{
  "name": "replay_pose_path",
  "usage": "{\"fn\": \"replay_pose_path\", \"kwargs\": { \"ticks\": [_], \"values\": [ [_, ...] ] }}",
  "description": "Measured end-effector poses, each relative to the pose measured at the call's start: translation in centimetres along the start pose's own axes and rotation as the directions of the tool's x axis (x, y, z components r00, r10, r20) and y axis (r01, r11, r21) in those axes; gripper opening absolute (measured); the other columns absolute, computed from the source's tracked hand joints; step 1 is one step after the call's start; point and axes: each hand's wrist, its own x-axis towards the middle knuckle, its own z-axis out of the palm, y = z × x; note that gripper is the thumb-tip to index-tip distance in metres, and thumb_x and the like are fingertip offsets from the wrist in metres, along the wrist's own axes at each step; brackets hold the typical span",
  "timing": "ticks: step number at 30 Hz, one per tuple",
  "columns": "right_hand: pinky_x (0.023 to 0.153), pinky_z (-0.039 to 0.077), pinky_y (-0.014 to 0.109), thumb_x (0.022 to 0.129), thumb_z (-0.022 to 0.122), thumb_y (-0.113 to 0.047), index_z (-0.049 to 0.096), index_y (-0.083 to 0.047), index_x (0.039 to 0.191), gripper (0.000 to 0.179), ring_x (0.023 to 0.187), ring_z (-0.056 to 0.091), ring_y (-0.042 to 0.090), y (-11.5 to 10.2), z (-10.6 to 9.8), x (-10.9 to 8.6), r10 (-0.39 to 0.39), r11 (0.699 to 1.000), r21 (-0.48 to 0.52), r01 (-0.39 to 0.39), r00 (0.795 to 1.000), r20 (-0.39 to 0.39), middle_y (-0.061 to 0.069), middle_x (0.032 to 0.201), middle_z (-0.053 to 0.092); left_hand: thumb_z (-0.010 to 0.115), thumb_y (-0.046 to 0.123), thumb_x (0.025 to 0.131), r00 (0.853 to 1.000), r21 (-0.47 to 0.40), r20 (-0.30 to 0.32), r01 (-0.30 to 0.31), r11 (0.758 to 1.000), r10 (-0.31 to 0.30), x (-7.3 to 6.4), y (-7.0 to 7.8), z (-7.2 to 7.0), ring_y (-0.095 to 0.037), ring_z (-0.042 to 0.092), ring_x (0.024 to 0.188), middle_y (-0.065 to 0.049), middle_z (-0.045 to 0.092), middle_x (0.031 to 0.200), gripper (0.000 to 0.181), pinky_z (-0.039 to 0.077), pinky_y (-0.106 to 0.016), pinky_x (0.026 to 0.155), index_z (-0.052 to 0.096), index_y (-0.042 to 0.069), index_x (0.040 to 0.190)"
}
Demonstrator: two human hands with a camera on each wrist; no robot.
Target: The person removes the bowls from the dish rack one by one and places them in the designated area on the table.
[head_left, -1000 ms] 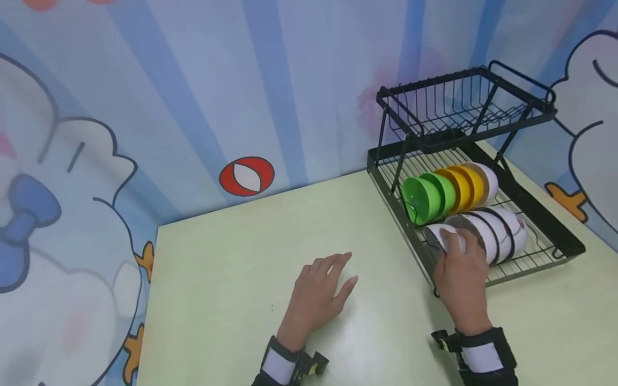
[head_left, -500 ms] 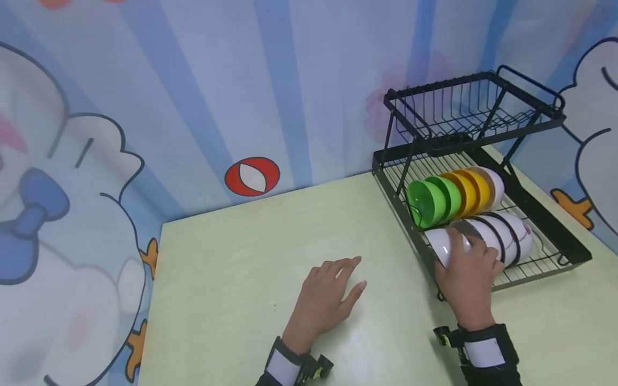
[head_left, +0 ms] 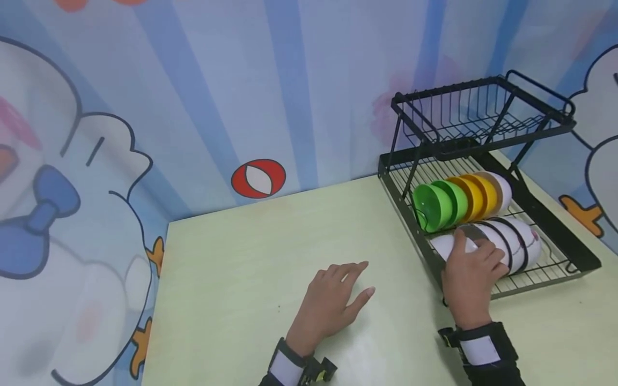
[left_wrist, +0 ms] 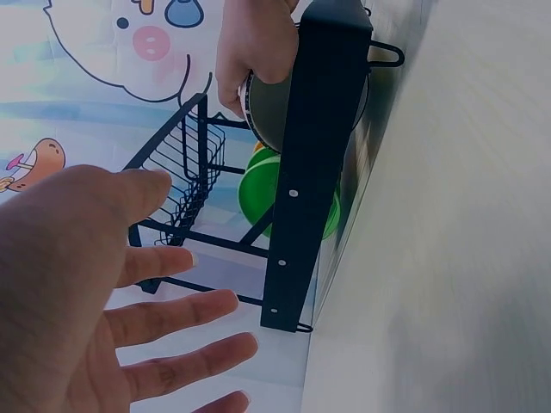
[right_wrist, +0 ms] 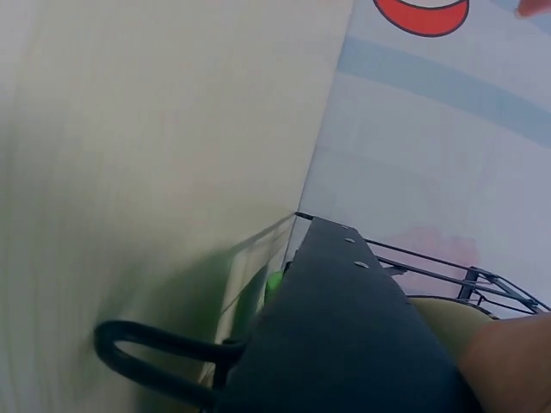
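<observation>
My right hand [head_left: 470, 287] is over the near left corner of the black dish rack [head_left: 586, 262], thumb and fingers pinching a white bowl [head_left: 441, 245]. That bowl stands at the left end of the front row, beside several white bowls [head_left: 528, 244] with dark rims. In the left wrist view, the right hand [left_wrist: 258, 43] is at the bowl's rim [left_wrist: 269, 107], partly behind the rack's side. My left hand [head_left: 328, 303] hovers over the table left of the rack, fingers spread and holding nothing. The right wrist view mostly shows the rack's side [right_wrist: 344, 327], which hides the grip.
Behind the front row stand green bowls [head_left: 431, 208], yellow bowls [head_left: 488, 194] and a white bowl [head_left: 504, 190]. An upper wire basket [head_left: 483, 120] overhangs the back of the rack. The pale table [head_left: 241, 279] meets a patterned wall [head_left: 328, 107].
The head view has swung left, so everything sits further right. The white bowl under my right hand has tilted and settled lower in the rack. My left hand keeps nearly the same pose.
</observation>
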Motion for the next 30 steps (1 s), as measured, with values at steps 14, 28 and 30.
{"fn": "replay_pose_path", "kwargs": {
  "ticks": [14, 28, 30],
  "values": [
    [0.075, 0.022, 0.060, 0.063, 0.073, 0.020, 0.051, 0.004, 0.126, 0.068, 0.103, 0.035, 0.060, -0.7, -0.4, 0.2, 0.023, 0.988, 0.156, -0.021, 1.000, -0.016, 0.045, 0.114, 0.040, 0.040, 0.050, 0.104, 1.000, 0.023, -0.015, -0.006, 1.000, 0.006, 0.0, 0.2, -0.3, -0.016, 0.060, 0.120, 0.004, 0.062, 0.135, 0.051, 0.053, -0.035, 0.089, 0.047, 0.022, 0.146],
    [0.075, 0.021, 0.058, 0.060, 0.074, 0.022, 0.051, 0.000, 0.129, 0.076, 0.105, 0.034, 0.059, -3.0, -2.1, 1.2, -0.022, 0.979, 0.201, 0.027, 0.999, -0.025, 0.040, 0.115, 0.040, 0.038, 0.051, 0.104, 0.999, 0.019, -0.012, 0.035, 0.999, -0.034, 0.0, -0.3, -0.5, -0.018, 0.060, 0.120, 0.002, 0.058, 0.139, 0.053, 0.054, -0.035, 0.089, 0.044, 0.021, 0.148],
    [0.076, 0.022, 0.058, 0.063, 0.070, 0.023, 0.051, -0.001, 0.129, 0.073, 0.104, 0.034, 0.058, -3.5, -2.3, 1.3, -0.033, 0.979, 0.202, 0.039, 0.999, -0.036, 0.040, 0.115, 0.040, 0.038, 0.051, 0.104, 0.999, 0.006, -0.007, 0.052, 0.999, -0.052, 0.0, -0.5, -0.6, -0.018, 0.061, 0.120, 0.001, 0.058, 0.140, 0.054, 0.054, -0.035, 0.089, 0.043, 0.021, 0.149]
  ]
}}
